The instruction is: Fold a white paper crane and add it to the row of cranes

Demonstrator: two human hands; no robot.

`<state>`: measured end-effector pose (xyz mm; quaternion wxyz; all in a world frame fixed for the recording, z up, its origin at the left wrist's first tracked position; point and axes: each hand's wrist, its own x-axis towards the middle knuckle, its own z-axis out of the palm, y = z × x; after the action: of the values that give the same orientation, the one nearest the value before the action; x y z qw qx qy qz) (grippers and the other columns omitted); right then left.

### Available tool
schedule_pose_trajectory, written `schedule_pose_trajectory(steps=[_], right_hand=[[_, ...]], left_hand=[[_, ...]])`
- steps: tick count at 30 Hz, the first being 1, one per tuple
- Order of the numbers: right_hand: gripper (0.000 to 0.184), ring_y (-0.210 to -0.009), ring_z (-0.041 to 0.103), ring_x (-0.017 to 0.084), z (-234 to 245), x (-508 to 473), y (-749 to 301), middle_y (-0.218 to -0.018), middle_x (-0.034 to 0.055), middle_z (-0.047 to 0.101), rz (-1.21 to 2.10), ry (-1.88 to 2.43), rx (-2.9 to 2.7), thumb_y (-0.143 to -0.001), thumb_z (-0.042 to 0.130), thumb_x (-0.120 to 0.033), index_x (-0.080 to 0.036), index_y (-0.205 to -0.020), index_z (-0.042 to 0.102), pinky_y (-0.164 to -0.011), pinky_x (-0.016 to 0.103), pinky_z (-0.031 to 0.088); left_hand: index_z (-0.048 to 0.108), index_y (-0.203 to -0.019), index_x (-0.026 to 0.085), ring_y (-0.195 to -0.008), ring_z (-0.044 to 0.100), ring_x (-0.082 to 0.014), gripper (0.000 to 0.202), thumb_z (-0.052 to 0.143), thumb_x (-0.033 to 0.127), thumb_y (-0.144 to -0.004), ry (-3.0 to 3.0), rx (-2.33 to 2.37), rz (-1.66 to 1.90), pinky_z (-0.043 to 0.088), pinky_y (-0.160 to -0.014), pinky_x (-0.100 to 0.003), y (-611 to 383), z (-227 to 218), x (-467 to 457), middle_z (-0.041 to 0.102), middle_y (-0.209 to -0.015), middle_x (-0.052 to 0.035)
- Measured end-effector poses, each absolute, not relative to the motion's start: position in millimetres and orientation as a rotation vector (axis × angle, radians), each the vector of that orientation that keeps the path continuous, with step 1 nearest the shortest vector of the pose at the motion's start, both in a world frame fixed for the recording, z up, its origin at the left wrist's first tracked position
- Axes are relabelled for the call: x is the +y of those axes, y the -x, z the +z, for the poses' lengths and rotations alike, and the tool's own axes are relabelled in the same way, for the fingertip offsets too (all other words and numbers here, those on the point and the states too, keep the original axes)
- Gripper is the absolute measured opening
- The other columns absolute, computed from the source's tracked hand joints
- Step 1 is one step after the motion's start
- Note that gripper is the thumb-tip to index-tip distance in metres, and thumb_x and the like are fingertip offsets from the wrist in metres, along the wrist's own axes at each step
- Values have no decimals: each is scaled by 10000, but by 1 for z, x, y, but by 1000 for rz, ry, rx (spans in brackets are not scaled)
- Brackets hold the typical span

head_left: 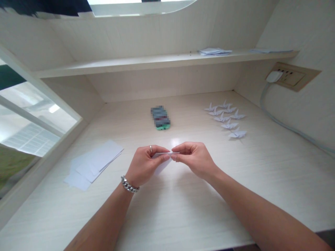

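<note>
A small piece of folded white paper (162, 166) is held up above the desk between both hands. My left hand (143, 163), with a ring and a chain bracelet, pinches its upper edge between thumb and fingers. From the other side my right hand (195, 157) pinches the same edge, its fingertips almost meeting those of the left. Part of the paper hangs down below the left thumb; the rest is hidden by the fingers. To the left lies a loose stack of white paper sheets (96, 162). Several folded paper cranes (226, 116) stand in a group at the back right.
A phone in a green-edged case (161, 118) lies on the desk (188, 216) beyond my hands. More papers (215, 52) rest on the shelf (136, 63) above. At right, a white plug (274, 76) sits in the wall socket, its cable (290, 129) running down. A window (34, 115) borders the left.
</note>
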<state>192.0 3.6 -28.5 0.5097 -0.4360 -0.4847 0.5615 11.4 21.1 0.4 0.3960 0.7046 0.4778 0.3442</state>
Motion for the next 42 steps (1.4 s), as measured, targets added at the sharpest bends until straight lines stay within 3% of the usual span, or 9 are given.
schedule_pose_trajectory(steps=[34,42], right_hand=[[235,-686,677,174,-24,0,-190,-728,38,742,1313,1056,-1150,-569,851,-308,-176,-738,756,-677,310,545],[266,-719,692,178,-24,-1,-190,-777,41,753,1294,1070,-1208,-592,844,-289,-176,-813,750,-671,291,546]], left_hand=[[772,-786,187,-583,626,-133,112,745,269,-714,-1789,1240,854,456,-516,-205,-9,3,21,733,-674,-23],[773,-791,193,-605,641,-141,101,729,257,-726,-1817,1262,854,467,-535,-213,-9,2,21,742,-695,-25]])
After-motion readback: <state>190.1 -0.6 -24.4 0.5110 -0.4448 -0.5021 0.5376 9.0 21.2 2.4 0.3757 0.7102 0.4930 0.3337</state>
